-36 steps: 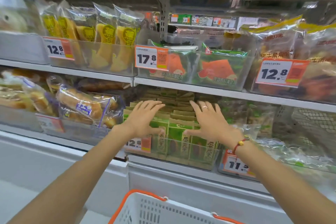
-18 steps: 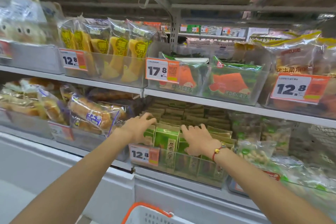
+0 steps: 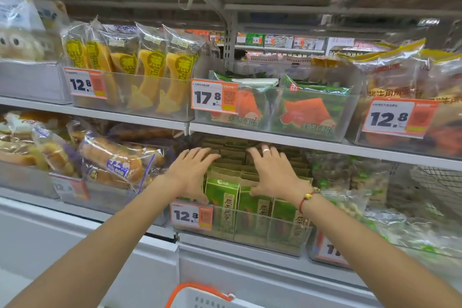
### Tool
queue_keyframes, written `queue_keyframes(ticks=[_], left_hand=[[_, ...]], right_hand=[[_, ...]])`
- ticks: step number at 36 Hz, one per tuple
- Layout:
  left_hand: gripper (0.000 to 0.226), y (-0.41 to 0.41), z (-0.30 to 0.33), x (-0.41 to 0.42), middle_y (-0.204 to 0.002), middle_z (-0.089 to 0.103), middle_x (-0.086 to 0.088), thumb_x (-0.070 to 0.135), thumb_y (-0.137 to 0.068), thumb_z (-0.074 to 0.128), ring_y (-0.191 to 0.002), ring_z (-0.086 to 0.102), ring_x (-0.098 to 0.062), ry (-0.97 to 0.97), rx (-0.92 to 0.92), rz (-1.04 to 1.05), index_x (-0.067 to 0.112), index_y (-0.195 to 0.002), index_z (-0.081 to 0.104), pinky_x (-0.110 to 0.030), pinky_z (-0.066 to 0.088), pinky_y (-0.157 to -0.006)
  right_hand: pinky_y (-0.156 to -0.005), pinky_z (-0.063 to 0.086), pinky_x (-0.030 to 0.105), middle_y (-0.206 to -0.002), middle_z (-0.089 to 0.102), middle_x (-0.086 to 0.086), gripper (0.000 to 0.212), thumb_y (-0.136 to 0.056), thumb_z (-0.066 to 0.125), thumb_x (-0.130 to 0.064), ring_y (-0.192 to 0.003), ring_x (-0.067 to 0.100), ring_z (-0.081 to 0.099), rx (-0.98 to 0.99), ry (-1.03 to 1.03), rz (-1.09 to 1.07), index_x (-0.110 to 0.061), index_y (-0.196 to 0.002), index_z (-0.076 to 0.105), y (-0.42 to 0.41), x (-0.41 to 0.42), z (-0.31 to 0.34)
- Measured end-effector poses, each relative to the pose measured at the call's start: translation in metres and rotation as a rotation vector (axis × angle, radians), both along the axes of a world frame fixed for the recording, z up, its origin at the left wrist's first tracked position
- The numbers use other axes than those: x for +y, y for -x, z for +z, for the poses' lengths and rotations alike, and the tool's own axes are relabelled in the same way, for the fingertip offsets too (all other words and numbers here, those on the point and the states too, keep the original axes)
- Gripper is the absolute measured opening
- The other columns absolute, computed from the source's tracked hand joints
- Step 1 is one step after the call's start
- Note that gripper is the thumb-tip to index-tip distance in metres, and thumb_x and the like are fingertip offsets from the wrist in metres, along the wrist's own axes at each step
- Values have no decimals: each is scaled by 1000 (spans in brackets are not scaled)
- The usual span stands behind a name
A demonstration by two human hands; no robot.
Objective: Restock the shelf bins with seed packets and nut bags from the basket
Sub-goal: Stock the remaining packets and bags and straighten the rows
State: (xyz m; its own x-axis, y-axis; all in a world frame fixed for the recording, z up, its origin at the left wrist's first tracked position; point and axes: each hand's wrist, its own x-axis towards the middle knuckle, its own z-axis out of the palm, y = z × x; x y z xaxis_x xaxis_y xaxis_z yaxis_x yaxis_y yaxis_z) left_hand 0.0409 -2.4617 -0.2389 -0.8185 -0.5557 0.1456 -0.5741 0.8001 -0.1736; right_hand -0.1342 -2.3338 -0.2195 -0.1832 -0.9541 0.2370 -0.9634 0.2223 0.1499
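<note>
Compared with half a second back: both hands uncurled from the packet tops and now spread flat again, as they were a second ago. Left hand (image 3: 192, 170) open, palm down, fingers reaching to the rear rows, thumb hooked down at the front left packet. Right hand (image 3: 272, 172) open too, fingers splayed over the middle rows, thumb on a front packet top; gripping nothing on either side. Seed packets (image 3: 222, 197), green and kraft, standing upright in rows inside the clear shelf bin (image 3: 250, 235) on the lower shelf, behind the 12.8 price tag (image 3: 192, 215). Looks like pressing and levelling the rows, so probably this bin already filled and just being tidied; next likely a return to the basket (image 3: 200, 294), white with orange rim, low at the frame edge, contents not visible. Nut bags (image 3: 350, 177) in the neighbouring bin just right of the packets, apparently next to top up. Upper shelf edge (image 3: 275, 137) sitting close above the knuckles, tight clearance for lifting out. Bread rolls (image 3: 112, 160) bulging from the left bin, just beside the left wrist, easy to brush. Watermelon-print bags (image 3: 307, 112) and banana-shaped cakes (image 3: 150, 70) above, out of the way.
</note>
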Motion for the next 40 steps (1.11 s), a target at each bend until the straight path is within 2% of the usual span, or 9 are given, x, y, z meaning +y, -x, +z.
queue_keyframes(ticks=[5,9,14,17,21,25,28,33,40], left_hand=[[87,10,-13,-2,-157,16,-2,68,-83,48,-143,16,-24,-95,-28,6,29,-151,10,-44,9,-118],[76,12,-16,3,-153,24,-2,65,-88,43,-137,25,-26,-33,-37,30,28,-150,17,-43,14,-116],[91,29,8,31,-156,17,1,71,-80,50,-143,16,-22,-106,76,41,23,-150,17,-42,10,-118],[86,49,20,63,-156,18,4,68,-81,52,-143,15,-17,-156,242,-98,25,-149,23,-38,13,-117],[73,92,26,106,-151,31,7,58,-85,55,-137,31,-15,-238,256,-318,27,-146,30,-35,28,-112],[73,146,17,139,-145,43,3,58,-84,58,-130,40,-18,-251,231,-364,26,-146,33,-35,35,-105],[59,175,3,151,-134,54,3,52,-85,60,-125,43,-18,-165,224,-325,26,-136,46,-36,33,-103],[25,188,-2,148,-110,63,9,44,-88,59,-111,50,-15,-8,326,-311,28,-107,60,-33,31,-98],[34,197,-3,143,-124,54,8,48,-86,59,-118,42,-16,4,140,-299,28,-113,59,-34,31,-98]], right_hand=[[-116,17,51,-153,21,17,99,-81,68,-49,-141,34,20,-58,-321,-125,-7,-150,10,0,-1,-15],[-114,20,50,-152,25,16,92,-83,67,-46,-139,33,25,-49,-319,-91,-9,-149,16,1,0,-12],[-113,23,45,-150,33,10,88,-85,60,-53,-138,29,28,-150,-184,1,-17,-151,15,15,28,8],[-114,24,39,-151,33,5,88,-84,60,-53,-140,23,26,-181,-129,28,-21,-152,15,40,72,16],[-112,28,39,-151,31,3,87,-82,67,-40,-140,22,24,-172,-134,-115,-23,-151,16,95,131,19],[-97,43,38,-135,46,4,65,-88,62,-40,-124,23,44,-267,-81,-193,-21,-143,32,125,151,-8],[-82,48,37,-107,63,3,41,-85,66,-37,-98,21,59,-400,83,-186,-15,-118,55,133,154,-36],[-66,46,33,-84,65,-2,27,-81,72,-31,-67,10,55,-476,317,-83,-25,-101,55,146,155,-43],[-76,43,35,-115,63,4,38,-90,59,-33,-108,27,57,-393,38,-124,-20,-124,49,148,144,-41]])
